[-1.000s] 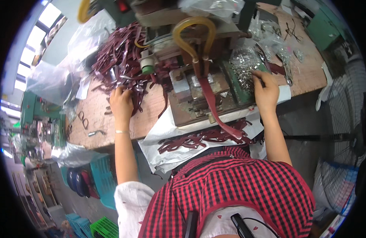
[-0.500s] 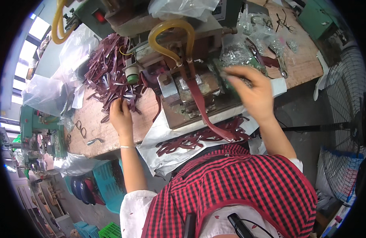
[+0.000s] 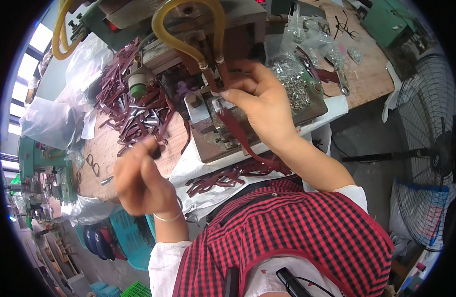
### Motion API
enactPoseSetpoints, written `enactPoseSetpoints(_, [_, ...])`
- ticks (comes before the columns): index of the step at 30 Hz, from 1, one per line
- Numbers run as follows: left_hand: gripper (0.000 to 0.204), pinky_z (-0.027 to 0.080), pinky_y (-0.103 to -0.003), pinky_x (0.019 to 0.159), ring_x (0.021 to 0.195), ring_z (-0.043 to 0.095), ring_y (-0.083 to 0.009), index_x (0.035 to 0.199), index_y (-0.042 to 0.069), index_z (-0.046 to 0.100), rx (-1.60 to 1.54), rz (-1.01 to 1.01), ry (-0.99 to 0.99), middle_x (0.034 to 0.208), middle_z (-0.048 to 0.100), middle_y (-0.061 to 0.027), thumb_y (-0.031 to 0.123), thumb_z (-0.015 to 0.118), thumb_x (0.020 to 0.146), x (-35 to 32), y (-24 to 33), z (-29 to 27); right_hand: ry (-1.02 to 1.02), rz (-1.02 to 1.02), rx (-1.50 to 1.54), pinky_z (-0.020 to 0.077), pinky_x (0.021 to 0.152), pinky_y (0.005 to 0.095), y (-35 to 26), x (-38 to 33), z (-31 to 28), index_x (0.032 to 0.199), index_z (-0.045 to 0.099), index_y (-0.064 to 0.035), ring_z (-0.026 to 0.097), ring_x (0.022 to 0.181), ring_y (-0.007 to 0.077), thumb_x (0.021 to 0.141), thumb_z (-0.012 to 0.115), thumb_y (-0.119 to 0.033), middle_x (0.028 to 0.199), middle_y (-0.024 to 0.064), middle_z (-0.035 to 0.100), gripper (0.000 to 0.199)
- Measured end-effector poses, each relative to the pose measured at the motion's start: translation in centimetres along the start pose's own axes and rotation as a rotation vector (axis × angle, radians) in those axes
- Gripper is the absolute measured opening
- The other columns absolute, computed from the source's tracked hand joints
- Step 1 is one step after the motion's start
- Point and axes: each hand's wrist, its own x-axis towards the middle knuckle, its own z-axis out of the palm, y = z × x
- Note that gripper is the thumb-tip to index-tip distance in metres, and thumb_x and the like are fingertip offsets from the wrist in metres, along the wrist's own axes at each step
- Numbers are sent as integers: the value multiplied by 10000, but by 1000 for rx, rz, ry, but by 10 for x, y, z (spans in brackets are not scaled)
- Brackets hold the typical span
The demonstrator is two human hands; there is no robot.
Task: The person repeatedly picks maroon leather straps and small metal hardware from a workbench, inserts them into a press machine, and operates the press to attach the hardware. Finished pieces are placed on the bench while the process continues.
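Note:
My right hand (image 3: 265, 101) is at the press machine (image 3: 267, 39), its thumb and forefinger pinched just below the two brown prongs under a yellow tube (image 3: 213, 20). What the fingertips hold is too small to make out. Beneath them, a glossy dark red strip (image 3: 240, 133), shaped like a spectacle temple, has its far end at a small metal block and its near end toward my lap. My left hand (image 3: 144, 180), smeared by motion, is at the near side of a pile of similar strips (image 3: 134, 111). Whether it grips one cannot be seen.
Small shiny metal parts (image 3: 295, 91) are heaped right of the machine, with plastic bags (image 3: 334, 52) of parts behind. More dark red pieces (image 3: 228, 180) lie on white cloth at the table's front edge. A black fan (image 3: 426, 153) stands at right, teal crates (image 3: 131, 242) lower left.
My right hand has moved left from beside the machine to under the prongs. My left hand has drawn back from the pile toward me. The whole view has shifted slightly.

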Motion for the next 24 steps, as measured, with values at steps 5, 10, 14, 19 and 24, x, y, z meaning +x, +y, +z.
enactPoseSetpoints(5, [265, 460, -282, 540, 612, 586, -163, 942, 67, 738, 0, 355, -488, 1067, 755, -143, 175, 888, 752, -9, 16, 17, -125, -100, -139, 476, 1029, 322, -9, -21, -8, 1445, 467, 44, 621, 1190, 197, 948, 647, -27, 1282, 123, 658, 533])
enactPoseSetpoints(10, [234, 439, -255, 495, 569, 569, -116, 927, 63, 719, -16, 470, -457, 1055, 744, -116, 130, 868, 759, -20, 9, 53, 127, -298, -1251, 431, 1114, 480, 49, 13, -95, 1130, 745, -62, 554, 1294, 399, 835, 734, -152, 1284, 222, 652, 309])
enactPoseSetpoints(14, [300, 416, -272, 458, 553, 590, -130, 1013, 77, 694, -71, 427, -467, 1060, 752, -112, 89, 868, 769, -27, 2, 59, 283, -376, -1340, 442, 1084, 483, 81, 0, -140, 1010, 766, -75, 517, 1337, 395, 793, 793, -164, 1285, 216, 648, 236])
enactPoseSetpoints(19, [254, 401, -250, 468, 547, 552, -97, 958, 87, 701, -25, 466, -428, 1038, 751, -89, 127, 862, 767, -29, -6, 59, 311, -497, -1274, 478, 1014, 470, 91, 8, -136, 912, 736, -52, 611, 1192, 377, 786, 781, -138, 1164, 164, 697, 159])
enactPoseSetpoints(24, [226, 412, -252, 487, 559, 553, -89, 944, 87, 698, -18, 403, -383, 1069, 745, -75, 134, 843, 776, -34, -2, 57, 266, -442, -1260, 510, 840, 482, 75, 23, -125, 890, 685, -32, 645, 952, 391, 820, 697, -137, 926, 146, 690, 127])
